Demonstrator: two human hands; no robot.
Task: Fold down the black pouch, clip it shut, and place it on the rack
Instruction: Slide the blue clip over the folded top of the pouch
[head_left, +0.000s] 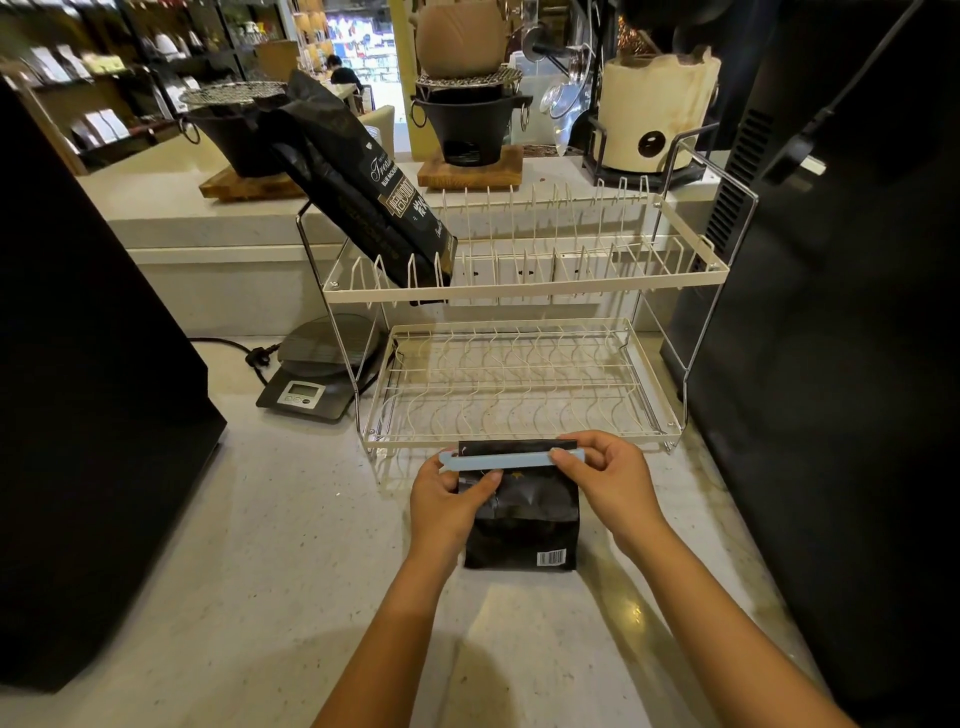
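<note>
A small black pouch (524, 519) stands on the pale counter in front of the white two-tier wire rack (524, 286). A light blue clip (506, 460) lies across the pouch's folded top. My left hand (449, 499) grips the pouch's left side, with its fingers at the clip's left end. My right hand (605, 478) pinches the clip's right end. A larger black bag (363, 192) leans in the upper tier's left slots.
A digital scale (317, 374) sits left of the rack with a cable and plug (254, 357). Dark appliances flank the counter on the left (88, 415) and right (841, 364). Behind the rack, a raised ledge carries black pots on wooden boards (467, 130).
</note>
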